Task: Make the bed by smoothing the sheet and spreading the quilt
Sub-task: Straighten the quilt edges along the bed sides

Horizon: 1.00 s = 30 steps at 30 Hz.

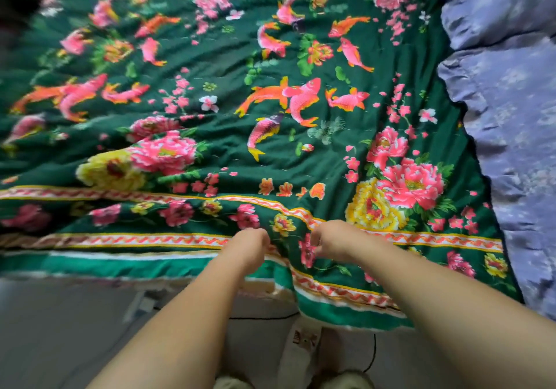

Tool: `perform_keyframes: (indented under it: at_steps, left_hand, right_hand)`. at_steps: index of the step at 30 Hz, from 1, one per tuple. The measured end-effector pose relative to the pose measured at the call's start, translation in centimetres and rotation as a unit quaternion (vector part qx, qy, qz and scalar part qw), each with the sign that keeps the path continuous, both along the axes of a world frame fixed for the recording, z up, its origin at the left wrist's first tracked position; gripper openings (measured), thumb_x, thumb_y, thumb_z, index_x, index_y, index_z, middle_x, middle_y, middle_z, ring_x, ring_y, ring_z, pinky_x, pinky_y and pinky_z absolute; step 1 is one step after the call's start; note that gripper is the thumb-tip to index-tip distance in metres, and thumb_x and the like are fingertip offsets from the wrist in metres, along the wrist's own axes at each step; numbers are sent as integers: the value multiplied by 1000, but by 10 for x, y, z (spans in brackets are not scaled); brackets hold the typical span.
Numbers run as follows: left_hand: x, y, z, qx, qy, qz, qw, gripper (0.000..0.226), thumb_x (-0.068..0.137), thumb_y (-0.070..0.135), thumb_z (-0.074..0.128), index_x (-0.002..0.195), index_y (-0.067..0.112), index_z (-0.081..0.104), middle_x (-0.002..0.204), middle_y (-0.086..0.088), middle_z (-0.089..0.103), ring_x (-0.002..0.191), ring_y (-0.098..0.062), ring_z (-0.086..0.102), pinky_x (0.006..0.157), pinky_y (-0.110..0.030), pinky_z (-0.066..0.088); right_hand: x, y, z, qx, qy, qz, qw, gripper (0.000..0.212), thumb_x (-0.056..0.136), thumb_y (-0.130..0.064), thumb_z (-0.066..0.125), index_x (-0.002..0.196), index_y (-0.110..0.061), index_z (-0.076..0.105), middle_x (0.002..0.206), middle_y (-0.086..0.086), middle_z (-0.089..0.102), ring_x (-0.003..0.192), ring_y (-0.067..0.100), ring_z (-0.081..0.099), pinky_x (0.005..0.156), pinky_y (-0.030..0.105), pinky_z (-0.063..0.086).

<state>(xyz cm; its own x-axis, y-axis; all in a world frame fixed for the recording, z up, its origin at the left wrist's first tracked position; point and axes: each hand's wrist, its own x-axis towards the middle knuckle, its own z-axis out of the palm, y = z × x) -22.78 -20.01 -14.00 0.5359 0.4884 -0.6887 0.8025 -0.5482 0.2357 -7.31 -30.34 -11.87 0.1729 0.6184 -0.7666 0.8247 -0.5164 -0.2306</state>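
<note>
A dark green quilt (228, 93) printed with pink and orange fish and large pink and yellow flowers covers most of the bed, with wrinkles across its middle. Its near border has red zigzag bands and a bright green strip. My left hand (248, 245) and my right hand (335, 238) sit close together on that near border, fingers curled into the fabric, which bunches into a fold between them. To the right of my hands the near edge hangs down over the bedside.
A lilac ruffled sheet or cover (511, 93) lies along the right side of the bed, beside the quilt. Below the bed edge is grey floor (60, 328) with a white power strip (304, 337) and a black cable. My feet show at the bottom edge.
</note>
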Motion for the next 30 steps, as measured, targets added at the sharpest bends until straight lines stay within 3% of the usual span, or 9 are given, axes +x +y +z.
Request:
perform_keyframes:
  at_steps: [5,10,13,15,19,22,26,28,30]
  left_hand:
    - [-83,56,-21,14,48,0,999,46,88,-2,44,126,22,53,135,-6,49,122,-26,49,95,-40,48]
    - [-162,121,-58,43,89,-80,992,63,87,2,52,142,24,32,150,-9,23,140,-31,21,106,-50,36]
    - [-195,155,-81,33,112,-107,987,81,88,10,59,148,33,11,158,-7,1,146,-33,-3,111,-61,17]
    - [-210,172,-94,29,140,-130,981,94,86,15,64,149,37,-4,159,-5,-10,146,-35,-10,109,-66,13]
    - [-227,181,-121,37,150,-157,975,119,77,24,76,145,37,-20,156,-4,-26,144,-38,-17,104,-71,17]
    - [-231,172,-129,99,108,-158,976,106,87,13,64,146,33,-22,157,-9,-21,144,-41,-13,106,-68,20]
    - [-230,169,-128,136,87,-178,971,86,94,6,47,149,29,-15,158,-14,-10,144,-44,-3,109,-61,25]
    - [-222,178,-117,113,98,-178,973,79,93,4,47,151,28,0,158,-15,6,143,-42,11,106,-53,34]
    - [-214,191,-97,86,90,-159,980,55,90,4,46,140,21,33,140,-15,42,128,-35,43,94,-42,45]
  right_hand:
    - [-79,63,-12,7,32,26,999,29,90,-22,57,118,-14,62,120,7,63,112,28,58,90,32,48]
    - [-171,121,-67,9,30,-16,999,55,85,-33,66,135,-22,46,138,6,47,127,27,45,100,36,42]
    - [-211,147,-100,-17,-10,6,1000,83,80,-36,72,146,-25,24,149,7,26,138,33,26,103,48,39]
    - [-227,157,-115,-62,-40,6,997,101,77,-39,75,150,-30,5,158,8,5,143,38,11,105,60,31]
    - [-247,169,-135,-98,-128,35,986,103,86,-27,67,149,-29,-15,157,19,-13,142,48,2,103,68,24]
    - [-249,169,-141,-76,-160,40,983,92,92,-15,57,149,-27,-14,157,22,-11,141,49,4,103,66,29]
    - [-234,173,-134,-63,-132,56,988,90,89,-5,55,150,-30,-7,157,20,-3,140,49,13,101,57,40]
    - [-222,180,-127,-68,-90,58,992,83,89,-4,53,149,-32,4,157,20,9,135,47,27,99,50,44]
    - [-209,192,-114,-59,-34,29,997,72,88,-11,55,147,-36,21,149,18,31,124,38,45,94,43,46]
